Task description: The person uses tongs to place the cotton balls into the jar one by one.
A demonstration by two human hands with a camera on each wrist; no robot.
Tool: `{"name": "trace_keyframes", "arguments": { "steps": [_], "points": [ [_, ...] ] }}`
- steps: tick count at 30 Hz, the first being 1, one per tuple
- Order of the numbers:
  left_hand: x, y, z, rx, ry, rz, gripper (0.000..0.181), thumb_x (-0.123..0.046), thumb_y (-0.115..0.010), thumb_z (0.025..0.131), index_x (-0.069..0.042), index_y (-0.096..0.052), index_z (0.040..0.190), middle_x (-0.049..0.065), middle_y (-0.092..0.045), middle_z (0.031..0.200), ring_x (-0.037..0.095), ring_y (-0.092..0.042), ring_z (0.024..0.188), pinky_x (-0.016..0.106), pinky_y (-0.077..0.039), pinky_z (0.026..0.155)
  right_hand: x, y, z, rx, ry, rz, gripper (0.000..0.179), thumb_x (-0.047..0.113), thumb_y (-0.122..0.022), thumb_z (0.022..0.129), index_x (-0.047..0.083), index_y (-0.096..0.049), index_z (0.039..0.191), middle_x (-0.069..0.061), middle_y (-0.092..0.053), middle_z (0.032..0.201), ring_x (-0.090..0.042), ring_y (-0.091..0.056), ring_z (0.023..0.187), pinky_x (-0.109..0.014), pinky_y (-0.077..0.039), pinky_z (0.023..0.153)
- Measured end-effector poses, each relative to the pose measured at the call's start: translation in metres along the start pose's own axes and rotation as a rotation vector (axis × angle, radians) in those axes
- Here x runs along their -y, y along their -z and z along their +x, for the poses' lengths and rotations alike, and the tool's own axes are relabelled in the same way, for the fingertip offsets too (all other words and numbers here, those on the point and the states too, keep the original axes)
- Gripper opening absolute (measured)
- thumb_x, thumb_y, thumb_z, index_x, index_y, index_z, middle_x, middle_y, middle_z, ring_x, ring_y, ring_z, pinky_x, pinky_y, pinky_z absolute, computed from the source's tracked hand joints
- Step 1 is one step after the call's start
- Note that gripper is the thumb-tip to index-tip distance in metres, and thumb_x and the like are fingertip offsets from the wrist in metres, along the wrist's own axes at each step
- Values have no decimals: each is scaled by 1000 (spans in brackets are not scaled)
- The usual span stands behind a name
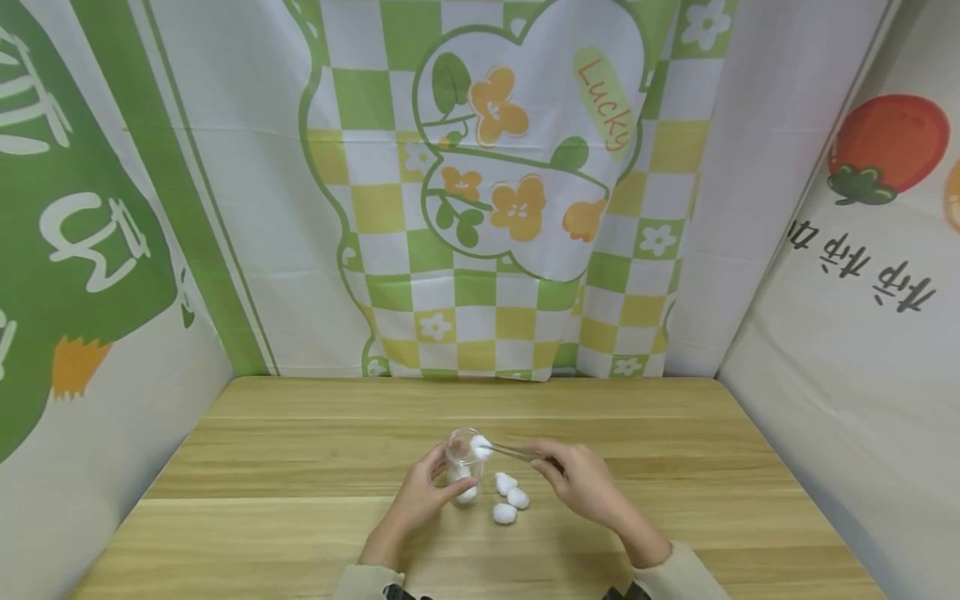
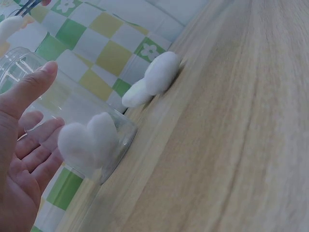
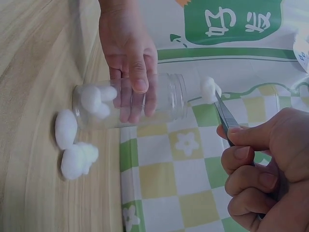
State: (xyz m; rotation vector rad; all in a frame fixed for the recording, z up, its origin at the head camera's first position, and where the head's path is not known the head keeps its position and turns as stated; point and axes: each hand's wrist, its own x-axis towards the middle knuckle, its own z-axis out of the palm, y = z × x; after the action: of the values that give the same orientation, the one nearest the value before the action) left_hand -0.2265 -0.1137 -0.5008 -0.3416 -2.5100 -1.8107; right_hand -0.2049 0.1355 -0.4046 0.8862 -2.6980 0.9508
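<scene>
A clear plastic jar stands upright on the table, its mouth uncovered, with several white cotton balls at its bottom. My left hand holds the jar, fingers round the far side and thumb on the near side. In my right hand is a pair of metal tweezers, gripped with curled fingers. Their tips pinch a cotton ball just outside the jar's mouth in the right wrist view. Loose cotton balls lie on the table right of the jar, between the two hands.
The wooden table reaches back to a hanging checked cloth. Printed cloth walls close in the left and right sides.
</scene>
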Motion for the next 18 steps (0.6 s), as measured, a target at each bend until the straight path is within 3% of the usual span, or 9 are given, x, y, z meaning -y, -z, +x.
{"name": "trace_keyframes", "arguments": {
  "steps": [18],
  "points": [
    [2,0,0,-11,-13,-5,71,-24,-76,82,-4,-43,142,21,-53,141,40,-52,130,53,-43,112,1,-11,14,-7,19,-54,25,10,-60,93,13,-68,116,3,-54,59,6,-29,49,-11,-27,43]
  ]
}}
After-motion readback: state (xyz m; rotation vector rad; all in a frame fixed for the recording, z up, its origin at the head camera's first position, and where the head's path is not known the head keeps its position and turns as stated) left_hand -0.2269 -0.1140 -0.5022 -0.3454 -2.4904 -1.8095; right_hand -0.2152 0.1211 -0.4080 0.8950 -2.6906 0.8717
